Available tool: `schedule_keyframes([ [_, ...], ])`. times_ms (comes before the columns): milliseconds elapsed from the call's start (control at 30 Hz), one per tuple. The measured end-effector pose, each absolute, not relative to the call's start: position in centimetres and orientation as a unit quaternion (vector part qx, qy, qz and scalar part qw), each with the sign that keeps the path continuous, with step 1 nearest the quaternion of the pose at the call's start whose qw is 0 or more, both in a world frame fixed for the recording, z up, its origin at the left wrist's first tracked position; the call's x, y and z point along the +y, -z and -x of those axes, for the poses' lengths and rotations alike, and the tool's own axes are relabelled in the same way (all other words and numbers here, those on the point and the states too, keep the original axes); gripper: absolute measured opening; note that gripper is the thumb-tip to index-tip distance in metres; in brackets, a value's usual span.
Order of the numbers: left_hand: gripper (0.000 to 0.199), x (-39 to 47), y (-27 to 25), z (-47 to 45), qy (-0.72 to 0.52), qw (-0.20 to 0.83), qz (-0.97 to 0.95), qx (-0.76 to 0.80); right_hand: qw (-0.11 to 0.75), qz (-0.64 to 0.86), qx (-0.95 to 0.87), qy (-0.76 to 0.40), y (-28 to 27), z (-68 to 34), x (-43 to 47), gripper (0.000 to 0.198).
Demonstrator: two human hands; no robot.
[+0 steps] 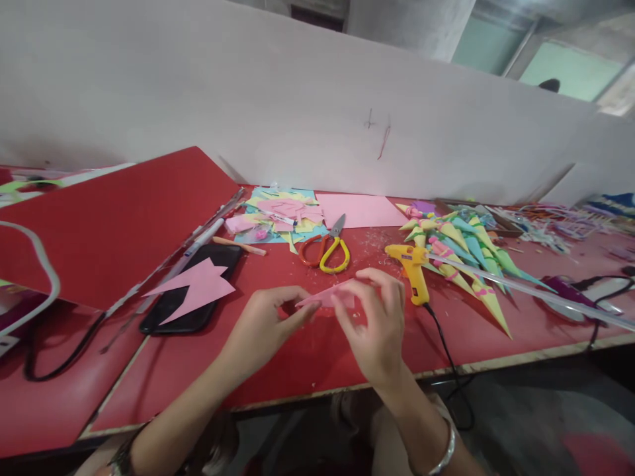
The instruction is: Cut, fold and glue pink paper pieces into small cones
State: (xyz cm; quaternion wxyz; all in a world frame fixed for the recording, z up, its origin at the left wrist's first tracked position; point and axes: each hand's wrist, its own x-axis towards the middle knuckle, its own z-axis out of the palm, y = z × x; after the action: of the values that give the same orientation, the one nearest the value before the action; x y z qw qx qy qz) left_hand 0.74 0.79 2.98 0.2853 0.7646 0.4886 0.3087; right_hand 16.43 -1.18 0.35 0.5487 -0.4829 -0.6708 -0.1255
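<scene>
Between my two hands is a piece of pink paper (325, 297), held just above the red table near its front edge. My left hand (270, 317) pinches its left end between thumb and fingers. At the other end, my right hand (374, 320) has its thumb and fingers closed on the paper. Beyond them lie scissors (333, 248) with one red and one yellow handle. A yellow glue gun (411, 268) rests to the right of my right hand. Cut pink paper pieces (201, 287) lie on a black phone-like slab (173, 311) at left.
Paper scraps (288, 211) and a pink sheet (360, 210) lie at the back against a white partition (297, 99). Several coloured paper cones (466, 241) are piled at right. A clear glue stick (520, 284) juts from the gun. A tilted red board (124, 225) stands at left.
</scene>
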Motion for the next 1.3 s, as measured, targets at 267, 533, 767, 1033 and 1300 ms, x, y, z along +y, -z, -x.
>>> schedule_keyframes([
  [267, 0.023, 0.6, -3.0, -0.9, -0.308, 0.196, -0.82, 0.441, 0.525, 0.461, -0.716, -0.009, -0.3, -16.1, -1.3, 0.011],
  [533, 0.026, 0.7, -2.6, -0.8, -0.257, 0.118, -0.861, 0.422, 0.534, 0.444, -0.708, -0.13, -0.7, -15.9, -1.3, 0.012],
  [767, 0.027, 0.8, -2.6, -0.8, -0.252, 0.15, -0.84, 0.457, 0.574, 0.464, -0.641, -0.209, -0.6, -16.1, -1.1, 0.009],
  [1033, 0.034, 1.4, -2.5, -0.1, -0.281, 0.228, -0.79, 0.496, 0.471, 0.252, -0.74, -0.409, -2.1, -17.2, -2.3, 0.02],
  [1300, 0.033, 1.5, -2.5, -0.1, -0.303, 0.224, -0.779, 0.502, 0.348, 0.174, -0.803, -0.452, -2.5, -16.2, -2.8, 0.02],
])
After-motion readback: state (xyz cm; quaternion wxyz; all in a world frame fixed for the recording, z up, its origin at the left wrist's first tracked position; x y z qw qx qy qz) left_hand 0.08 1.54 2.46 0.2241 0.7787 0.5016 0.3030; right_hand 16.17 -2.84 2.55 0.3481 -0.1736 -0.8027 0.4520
